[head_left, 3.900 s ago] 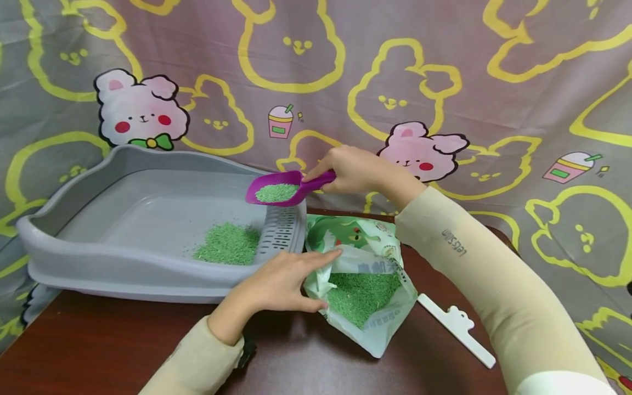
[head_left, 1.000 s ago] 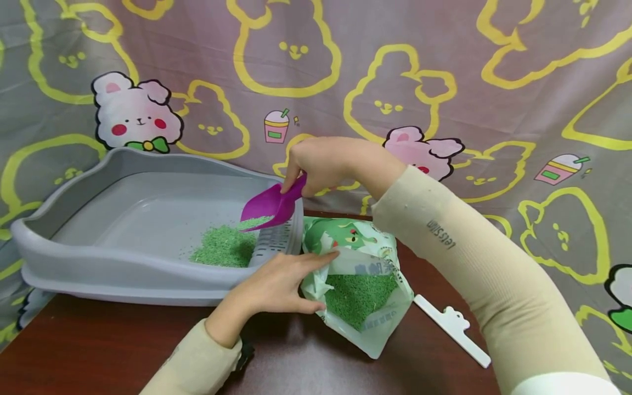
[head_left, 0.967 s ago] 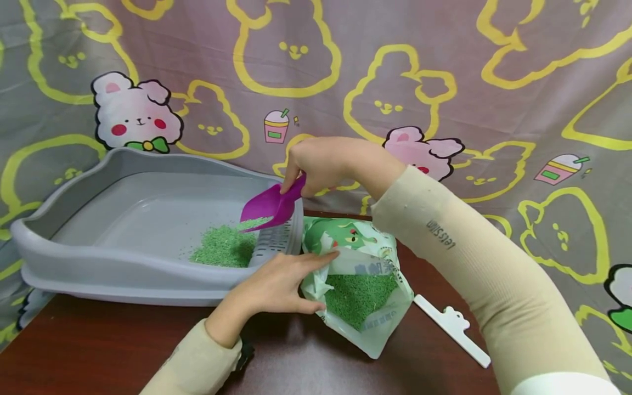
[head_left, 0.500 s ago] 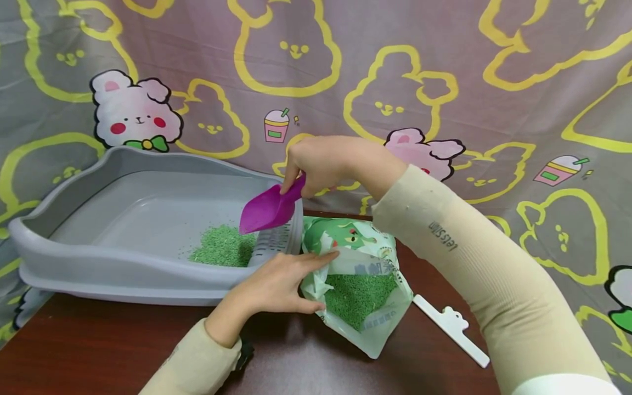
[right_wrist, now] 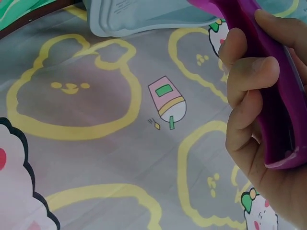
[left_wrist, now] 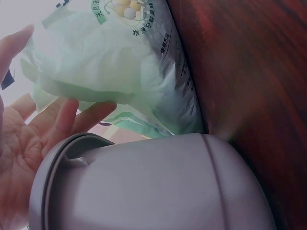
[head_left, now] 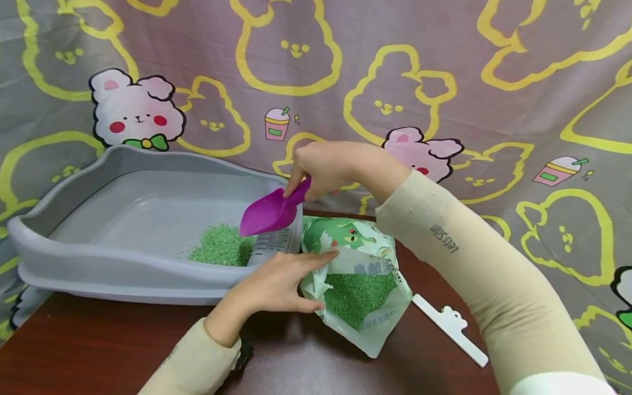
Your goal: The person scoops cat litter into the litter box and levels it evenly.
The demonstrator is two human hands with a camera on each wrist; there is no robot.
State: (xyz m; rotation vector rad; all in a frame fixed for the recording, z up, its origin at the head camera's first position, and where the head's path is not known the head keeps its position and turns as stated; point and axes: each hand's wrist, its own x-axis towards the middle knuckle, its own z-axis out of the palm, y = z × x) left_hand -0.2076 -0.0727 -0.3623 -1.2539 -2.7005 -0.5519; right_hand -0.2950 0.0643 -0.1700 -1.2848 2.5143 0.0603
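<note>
My right hand (head_left: 328,167) grips the handle of a purple scoop (head_left: 266,214), fingers curled round it in the right wrist view. The scoop slants down, its lip close over a heap of green cat litter (head_left: 217,247) inside the grey litter box (head_left: 128,262). No litter shows in the scoop's visible bowl. Beside the box stands an opened litter bag (head_left: 390,323) with green pellets (head_left: 357,299) inside. With thumb and fingers spread, my left hand (head_left: 276,282) touches the near left side of its mouth; in the left wrist view the fingers (left_wrist: 98,112) lie along the bag.
A white sealing clip (head_left: 451,329) lies right of the bag on the dark wooden table (head_left: 123,345). Slotted ridges (head_left: 271,241) line the box's right end. A patterned cloth (head_left: 316,60) hangs behind everything.
Litter shown in the scoop earlier is no longer visible there. The scoop, level over the box at first, has tipped downward, then lifted slightly. My left hand has stayed at the bag.
</note>
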